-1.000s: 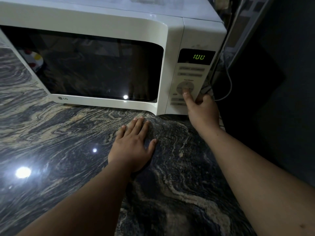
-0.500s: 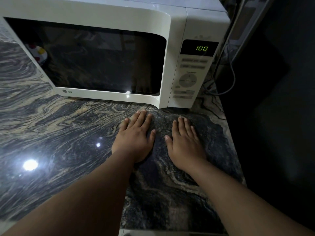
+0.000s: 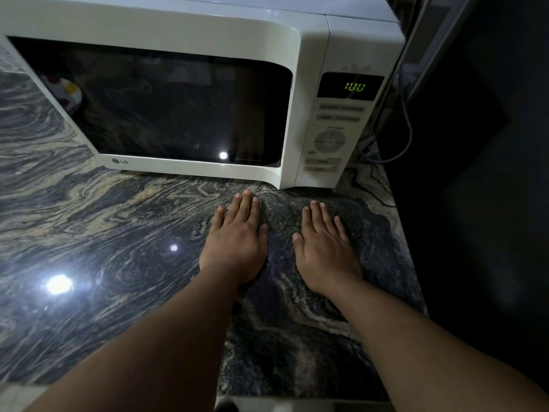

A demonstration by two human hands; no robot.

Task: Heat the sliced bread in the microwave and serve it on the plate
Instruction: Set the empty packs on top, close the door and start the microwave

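Observation:
A white microwave [image 3: 208, 28] stands on the marbled countertop [image 3: 104, 233] with its dark door [image 3: 166, 108] closed. Its green display [image 3: 354, 86] reads 100, above the round dial [image 3: 329, 141] and button rows. My left hand [image 3: 236, 239] lies flat on the counter just in front of the door's right corner, fingers straight. My right hand [image 3: 325, 248] lies flat beside it, below the control panel. Neither hand holds anything. The inside of the microwave is too dark to show the bread, and no plate is in view.
A grey cable [image 3: 407, 114] hangs behind the microwave's right side. The counter ends at a dark drop on the right [image 3: 475, 203]. A white object with coloured dots [image 3: 69, 90] shows in the door glass at the left. Ceiling lights glare on the counter.
My right hand left the microwave's dial and came down flat on the counter beside my left hand. The left hand stayed in place. The display still reads 100.

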